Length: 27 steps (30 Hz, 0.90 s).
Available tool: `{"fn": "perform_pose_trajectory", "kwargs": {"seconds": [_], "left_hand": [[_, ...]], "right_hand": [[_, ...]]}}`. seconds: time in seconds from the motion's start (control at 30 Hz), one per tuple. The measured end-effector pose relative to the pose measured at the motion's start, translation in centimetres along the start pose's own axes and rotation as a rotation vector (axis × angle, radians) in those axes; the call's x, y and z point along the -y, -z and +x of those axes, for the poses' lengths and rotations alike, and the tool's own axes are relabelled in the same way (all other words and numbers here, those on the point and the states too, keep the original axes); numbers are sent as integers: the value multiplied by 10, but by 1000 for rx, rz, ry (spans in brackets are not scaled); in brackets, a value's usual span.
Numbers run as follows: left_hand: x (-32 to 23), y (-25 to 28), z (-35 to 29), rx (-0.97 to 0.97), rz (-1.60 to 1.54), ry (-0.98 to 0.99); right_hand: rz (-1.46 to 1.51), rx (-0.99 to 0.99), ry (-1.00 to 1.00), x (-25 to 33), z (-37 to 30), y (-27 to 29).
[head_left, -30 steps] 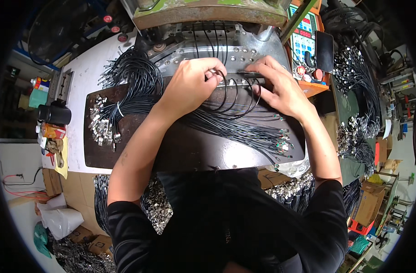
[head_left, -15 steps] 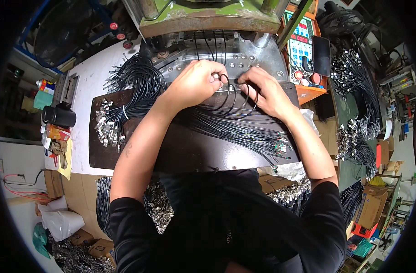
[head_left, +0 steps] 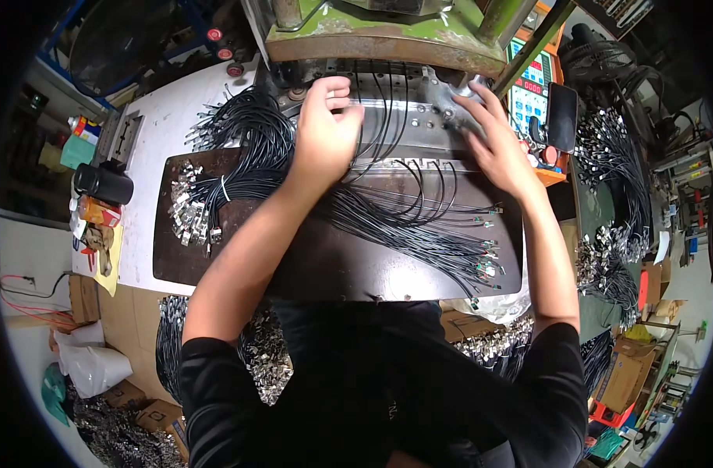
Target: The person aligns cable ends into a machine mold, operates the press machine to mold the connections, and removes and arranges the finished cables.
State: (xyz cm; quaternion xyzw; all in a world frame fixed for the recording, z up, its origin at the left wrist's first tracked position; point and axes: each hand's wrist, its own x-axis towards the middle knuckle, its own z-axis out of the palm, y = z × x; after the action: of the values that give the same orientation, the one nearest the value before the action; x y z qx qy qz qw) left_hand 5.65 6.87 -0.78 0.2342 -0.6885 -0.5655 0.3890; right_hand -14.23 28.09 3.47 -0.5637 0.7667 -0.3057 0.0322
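My left hand [head_left: 330,129] is raised at the left side of the metal mould [head_left: 430,136], its fingers loosely curved and the thumb apart, with nothing in it. Over the mould's right side, my right hand [head_left: 497,148] is open with spread fingertips beside a shiny metal part; whether they touch it I cannot tell. Several black cables [head_left: 387,117] run between the hands into the mould, and others loop along its front strip [head_left: 419,164]. On the dark board [head_left: 309,269] lies a bundle of black cables [head_left: 387,230], tied at the left, with metal connectors [head_left: 189,210] at one end.
A green press [head_left: 387,39] overhangs the mould. At its right are a control panel [head_left: 530,86] and a dark phone-like slab [head_left: 561,117]. A black cup [head_left: 103,183] stands on the white table at left. More cable bundles [head_left: 617,171] hang at far right.
My hands have moved apart and let go of the cables they were handling at the mould's front. The left went up and left, the right out to the right. The view has shifted slightly.
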Motion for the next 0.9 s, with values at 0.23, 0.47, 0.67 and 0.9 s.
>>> {"fn": "perform_pose_trajectory", "kwargs": {"seconds": [0.23,0.47,0.67,0.9], "left_hand": [[-15,-27,77,555,-751,898],[-23,-22,65,432,-776,864],[-49,0,2,531,-717,827],[-93,18,-8,850,-221,479]], "right_hand": [[-82,-33,-88,-40,86,-40],[56,-270,-82,-44,115,-56],[-167,41,-290,-23,54,-17],[542,-11,-86,-4,23,21]]}}
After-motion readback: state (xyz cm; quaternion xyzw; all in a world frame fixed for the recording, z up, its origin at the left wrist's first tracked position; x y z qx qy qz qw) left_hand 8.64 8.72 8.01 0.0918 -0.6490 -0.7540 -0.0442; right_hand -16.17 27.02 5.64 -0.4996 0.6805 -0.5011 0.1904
